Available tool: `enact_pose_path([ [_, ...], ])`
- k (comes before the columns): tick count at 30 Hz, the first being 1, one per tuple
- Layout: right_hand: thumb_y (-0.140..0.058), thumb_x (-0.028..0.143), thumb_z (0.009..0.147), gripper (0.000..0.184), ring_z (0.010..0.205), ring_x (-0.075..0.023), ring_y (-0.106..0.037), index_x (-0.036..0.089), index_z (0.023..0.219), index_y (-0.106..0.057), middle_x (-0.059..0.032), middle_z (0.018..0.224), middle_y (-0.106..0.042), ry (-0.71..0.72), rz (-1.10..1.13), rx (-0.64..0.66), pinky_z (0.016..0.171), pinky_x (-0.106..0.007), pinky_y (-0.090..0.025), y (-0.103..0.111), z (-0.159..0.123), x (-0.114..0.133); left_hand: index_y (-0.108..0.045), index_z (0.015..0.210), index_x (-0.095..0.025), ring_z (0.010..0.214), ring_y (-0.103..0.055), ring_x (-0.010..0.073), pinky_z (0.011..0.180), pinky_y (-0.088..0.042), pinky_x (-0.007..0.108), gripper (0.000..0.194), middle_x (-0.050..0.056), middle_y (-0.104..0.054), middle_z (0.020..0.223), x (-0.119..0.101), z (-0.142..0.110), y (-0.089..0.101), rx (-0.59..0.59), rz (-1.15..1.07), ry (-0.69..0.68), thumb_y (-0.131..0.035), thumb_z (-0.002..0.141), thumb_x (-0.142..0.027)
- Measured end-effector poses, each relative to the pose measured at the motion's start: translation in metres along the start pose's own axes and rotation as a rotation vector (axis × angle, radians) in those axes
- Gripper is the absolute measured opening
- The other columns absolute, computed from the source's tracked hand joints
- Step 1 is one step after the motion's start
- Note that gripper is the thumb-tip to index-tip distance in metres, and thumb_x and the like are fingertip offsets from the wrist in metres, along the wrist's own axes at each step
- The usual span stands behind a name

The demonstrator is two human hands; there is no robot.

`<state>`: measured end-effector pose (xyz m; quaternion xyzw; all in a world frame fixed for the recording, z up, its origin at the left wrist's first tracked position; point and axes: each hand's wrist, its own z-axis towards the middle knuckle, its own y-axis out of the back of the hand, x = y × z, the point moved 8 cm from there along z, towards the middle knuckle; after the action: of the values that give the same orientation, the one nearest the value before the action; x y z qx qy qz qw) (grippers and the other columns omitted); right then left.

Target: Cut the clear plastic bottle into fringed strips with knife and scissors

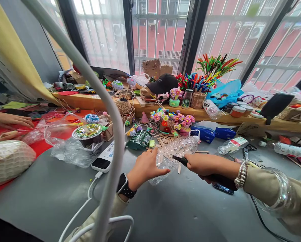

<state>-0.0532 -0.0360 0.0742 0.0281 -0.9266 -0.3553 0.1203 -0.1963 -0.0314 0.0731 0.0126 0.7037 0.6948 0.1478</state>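
The right grip (200,166) is closed around a black tool (180,160), its tip at the side of a clear bottle (178,148). The left grip (144,169), wearing a watch (126,188), is open, thumb and fingers spread by the bottle's near end; whether it presses the plastic, one cannot tell. The bottle lies on its side on the counter (180,215), its thin, shiny wall ribbed and its neck end, with a loop handle, pointing away to the right.

The counter is smooth, matte grey. Flat, pale wooden sticks (162,139) lie scattered beside and beyond the bottle, near a glossy green packet (139,139) and fuzzy pink and yellow flowers (175,117). To the left are a white power bank (106,159) with a cable, crinkled clear film (72,158) and a round lidded cup (87,132). Farther left, another person's hands (11,121) are over red sheets (43,148), near a bundle in white foam mesh (9,161). To the right lie a labelled bottle (232,145) and, partly under the right forearm, a phone (223,189).

Beyond runs a wooden ledge (88,100) with rough twine (123,109), a black cap (162,84), bristly coloured stems (221,67) and a thin blue bag (226,94). Above it, dark-framed windows (160,33) with metal bars face a red building; a yellow curtain (16,50) hangs at left. A smooth white tube (115,117) curves across the foreground.
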Motion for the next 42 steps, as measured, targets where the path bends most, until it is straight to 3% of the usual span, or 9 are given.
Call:
enact_pose_path([
  [11,-0.029,0.013,0.077,0.026,0.026,-0.013,-0.044,0.01,0.1,-0.041,0.003,0.043,-0.046,0.02,0.015,-0.014,0.029,-0.026,-0.04,-0.003,0.003,-0.002,-0.036,0.121,-0.013,0.096,-0.055,0.0322,0.077,-0.042,0.036,0.083,0.015,-0.057,0.106,0.005,0.001,-0.003,0.009,0.0,0.051,-0.051,0.06,-0.068],
  [17,-0.029,0.011,0.077,0.027,0.023,-0.0107,-0.039,0.008,0.1,-0.042,0.0006,0.043,-0.048,-0.04,0.014,-0.026,0.026,-0.024,-0.037,-0.016,0.002,-0.008,-0.037,0.12,-0.012,0.096,-0.055,0.0325,0.076,-0.042,0.036,0.084,0.016,-0.057,0.105,0.004,0.001,-0.005,0.018,0.014,0.056,-0.049,0.06,-0.069],
  [31,-0.022,0.009,0.079,0.039,0.023,-0.0091,-0.042,0.012,0.116,-0.035,-0.0065,0.064,-0.057,-0.057,0.046,-0.19,0.027,-0.025,-0.039,-0.039,0.02,-0.016,-0.042,0.114,-0.012,0.09,-0.057,0.03,0.074,-0.043,0.034,0.079,0.014,-0.059,0.098,0.007,0.006,-0.001,-0.002,-0.014,-0.017,-0.048,0.061,-0.07],
  [34,-0.024,0.008,0.079,0.038,0.031,-0.0129,-0.052,0.012,0.113,-0.041,-0.0113,0.072,-0.062,-0.071,0.017,-0.236,0.035,-0.027,-0.043,-0.043,0.024,-0.015,-0.043,0.112,-0.012,0.09,-0.057,0.0296,0.074,-0.043,0.034,0.076,0.013,-0.06,0.096,0.007,0.006,-0.002,-0.005,-0.027,-0.023,-0.047,0.061,-0.07],
  [37,-0.025,0.008,0.08,0.037,0.059,-0.0224,-0.065,0.011,0.112,-0.044,-0.0169,0.084,-0.064,-0.068,-0.019,-0.322,0.051,-0.032,-0.047,-0.044,0.028,-0.015,-0.045,0.11,-0.013,0.09,-0.057,0.0306,0.074,-0.043,0.035,0.076,0.014,-0.06,0.097,0.012,0.008,-0.003,0.003,-0.067,-0.006,-0.046,0.061,-0.071],
  [39,-0.025,0.01,0.082,0.037,0.077,-0.0274,-0.064,0.01,0.114,-0.044,-0.019,0.089,-0.064,-0.059,-0.037,-0.372,0.059,-0.034,-0.046,-0.042,0.026,-0.015,-0.044,0.112,-0.013,0.093,-0.056,0.0316,0.077,-0.042,0.036,0.078,0.014,-0.059,0.102,0.017,0.011,-0.004,0.026,-0.123,0.003,-0.045,0.061,-0.072],
  [40,-0.025,0.012,0.082,0.037,0.078,-0.028,-0.064,0.01,0.114,-0.044,-0.0193,0.089,-0.064,-0.053,-0.043,-0.385,0.06,-0.035,-0.046,-0.039,0.022,-0.016,-0.043,0.114,-0.013,0.096,-0.055,0.032,0.079,-0.041,0.037,0.081,0.015,-0.057,0.106,0.021,0.013,-0.006,0.052,-0.166,0.008,-0.045,0.06,-0.073],
  [42,-0.025,0.012,0.082,0.038,0.063,-0.0245,-0.065,0.011,0.115,-0.043,-0.0176,0.084,-0.065,-0.042,-0.045,-0.377,0.052,-0.032,-0.046,-0.033,0.013,-0.016,-0.039,0.119,-0.012,0.101,-0.053,0.0317,0.082,-0.04,0.036,0.089,0.016,-0.054,0.114,0.029,0.017,-0.011,0.138,-0.284,0.042,-0.044,0.058,-0.076],
])
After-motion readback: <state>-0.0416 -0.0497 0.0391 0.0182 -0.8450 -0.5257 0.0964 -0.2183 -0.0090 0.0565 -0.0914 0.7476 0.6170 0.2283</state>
